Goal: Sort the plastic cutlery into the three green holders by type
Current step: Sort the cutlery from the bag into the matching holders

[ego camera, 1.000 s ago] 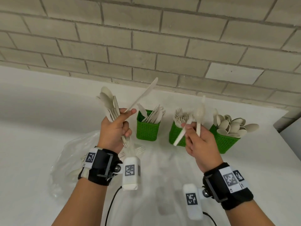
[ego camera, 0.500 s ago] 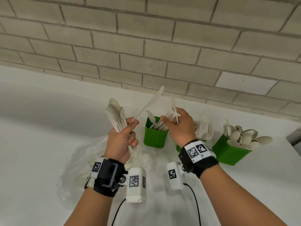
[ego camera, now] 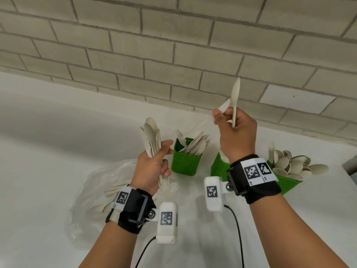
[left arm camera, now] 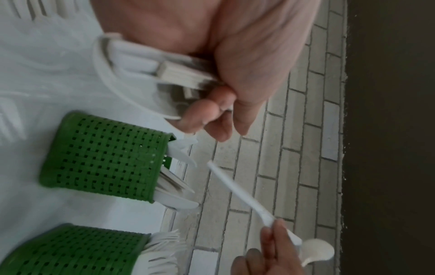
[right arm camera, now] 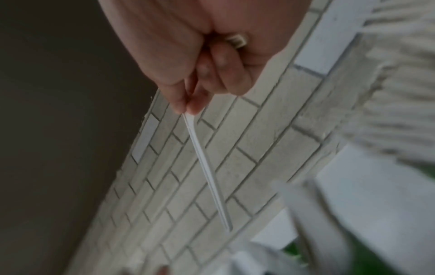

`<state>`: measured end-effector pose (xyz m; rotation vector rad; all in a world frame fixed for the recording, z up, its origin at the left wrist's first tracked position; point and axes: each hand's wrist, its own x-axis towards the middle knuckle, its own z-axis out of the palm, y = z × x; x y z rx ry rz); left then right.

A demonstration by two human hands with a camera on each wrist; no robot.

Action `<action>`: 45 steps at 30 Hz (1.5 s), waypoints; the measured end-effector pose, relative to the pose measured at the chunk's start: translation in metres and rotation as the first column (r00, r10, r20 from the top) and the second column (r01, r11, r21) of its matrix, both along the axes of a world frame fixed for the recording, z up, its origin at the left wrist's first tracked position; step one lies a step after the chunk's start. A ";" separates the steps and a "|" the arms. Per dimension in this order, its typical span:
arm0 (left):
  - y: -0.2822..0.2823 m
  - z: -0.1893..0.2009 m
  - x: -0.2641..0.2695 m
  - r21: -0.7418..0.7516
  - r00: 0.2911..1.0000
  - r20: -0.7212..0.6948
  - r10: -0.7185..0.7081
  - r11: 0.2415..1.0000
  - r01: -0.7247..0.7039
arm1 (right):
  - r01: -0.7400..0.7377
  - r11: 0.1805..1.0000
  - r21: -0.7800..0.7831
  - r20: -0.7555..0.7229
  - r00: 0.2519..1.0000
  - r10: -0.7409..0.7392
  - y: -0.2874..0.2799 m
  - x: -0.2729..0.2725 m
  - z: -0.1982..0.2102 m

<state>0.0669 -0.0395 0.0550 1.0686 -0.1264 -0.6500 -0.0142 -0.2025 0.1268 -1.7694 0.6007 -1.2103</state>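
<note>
My left hand grips a bundle of beige spoons, bowls up, left of the holders; the bundle's handle ends show in the left wrist view. My right hand is raised above the holders. It holds one spoon upright and pinches a white knife that slants down to the left, seen again as the knife and the knife. Three green holders stand in a row: knife holder, fork holder half hidden by my right wrist, spoon holder.
A crumpled clear plastic bag with more cutlery lies on the white table under my left wrist. A brick wall rises just behind the holders. Camera cables hang from both wrists.
My right hand reached left to the bundle, took the knife that stuck out of my left hand, and rose up and right with it. My left hand keeps only the spoons.
</note>
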 end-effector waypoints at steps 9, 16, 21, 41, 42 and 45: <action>-0.008 -0.008 -0.025 -0.055 0.984 -0.025 -0.177 0.983 0.176 | -0.110 0.993 -0.048 -0.407 0.910 0.081 0.007 -0.008 -0.034; -0.017 -0.011 -0.036 -0.064 0.963 0.016 -0.270 0.961 0.270 | 0.058 0.997 0.058 -0.141 0.989 -0.049 -0.006 -0.070 -0.029; -0.037 -0.007 -0.060 -0.052 0.924 0.050 -0.378 0.923 0.381 | 0.252 0.962 -0.107 -0.183 0.946 -0.268 -0.057 -0.135 -0.019; -0.056 0.004 -0.089 -0.058 0.849 0.072 -0.523 0.848 0.527 | 0.082 0.829 -0.553 -0.706 0.483 -0.519 -0.097 -0.169 -0.068; -0.055 0.006 -0.088 -0.061 0.846 0.074 -0.528 0.844 0.532 | 0.093 0.835 -0.542 -0.722 0.458 -0.519 -0.095 -0.168 -0.071; -0.053 0.008 -0.088 -0.076 0.834 0.072 -0.547 0.831 0.551 | 0.189 0.846 -0.499 -0.669 0.536 -0.515 -0.082 -0.158 -0.057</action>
